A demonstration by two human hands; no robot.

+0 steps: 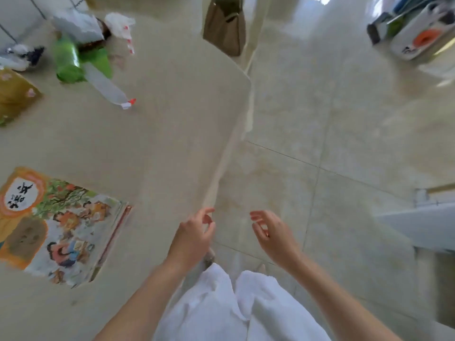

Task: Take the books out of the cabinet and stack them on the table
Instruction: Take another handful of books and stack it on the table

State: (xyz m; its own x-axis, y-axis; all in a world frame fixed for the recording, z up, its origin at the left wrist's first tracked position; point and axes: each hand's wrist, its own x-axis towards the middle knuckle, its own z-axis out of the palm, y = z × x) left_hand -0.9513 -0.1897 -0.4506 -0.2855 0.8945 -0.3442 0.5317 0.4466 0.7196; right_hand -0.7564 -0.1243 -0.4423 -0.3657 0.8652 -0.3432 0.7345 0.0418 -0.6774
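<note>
A colourful picture book (59,227) lies flat on the beige table (160,143) at the lower left, with more thin books under it forming a low stack. My left hand (194,235) hovers at the table's right edge, fingers loosely curled and holding nothing. My right hand (270,232) hangs over the tiled floor just right of the table, fingers apart and empty. Both hands are well to the right of the books. A white cabinet corner (418,225) shows at the right edge; its inside is hidden.
On the table's far left stand a green bottle (66,60), a clear spray bottle (108,89), plastic bags (118,25) and a yellow-brown packet (14,94). A brown bag (225,25) hangs beyond the table. A cluttered shelf (418,30) is at the top right. Glossy floor tiles (332,119) fill the right.
</note>
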